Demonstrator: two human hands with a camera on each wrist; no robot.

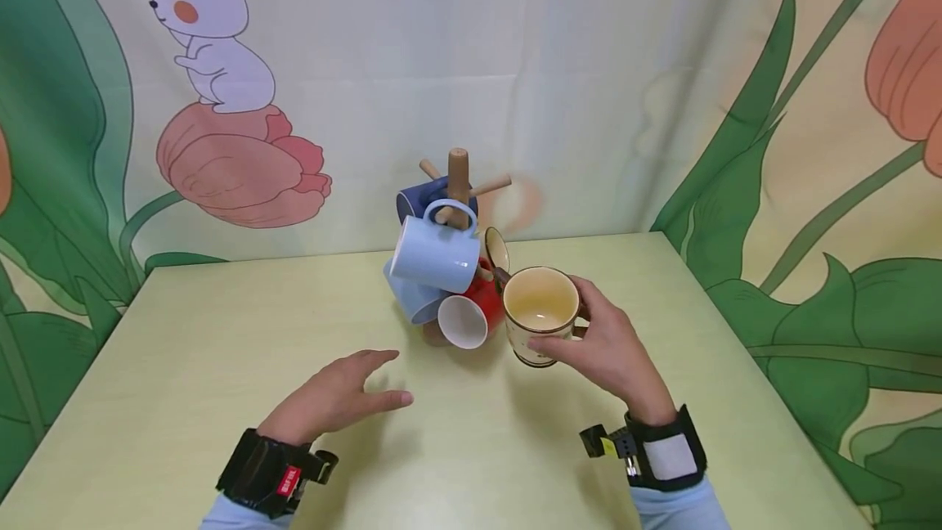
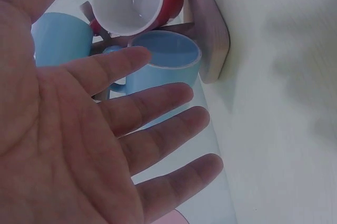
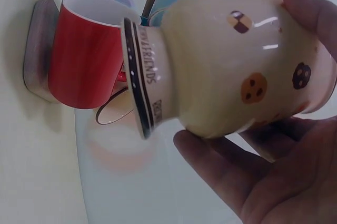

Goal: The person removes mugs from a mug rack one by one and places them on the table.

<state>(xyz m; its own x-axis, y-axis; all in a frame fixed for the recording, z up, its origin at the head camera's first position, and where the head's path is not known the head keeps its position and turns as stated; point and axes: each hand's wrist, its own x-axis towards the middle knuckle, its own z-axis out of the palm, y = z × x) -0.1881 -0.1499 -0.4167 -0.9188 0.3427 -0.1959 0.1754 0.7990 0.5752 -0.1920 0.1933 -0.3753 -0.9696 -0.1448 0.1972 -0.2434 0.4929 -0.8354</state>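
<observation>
My right hand grips a cream mug with a dark brown rim, thumb on the near side and fingers round by its handle. In the right wrist view, cookie pictures and lettering show on the mug's side. The mug is upright in the air, just right of a wooden mug tree. On the tree hang a light blue mug, a lower blue mug, a red mug with a white inside, and a dark blue mug. My left hand hovers over the table, fingers spread, holding nothing.
Behind the red mug, another cream mug shows only partly. Bare wooden pegs stick out near the tree's top. The pale table meets a printed curtain at its back edge.
</observation>
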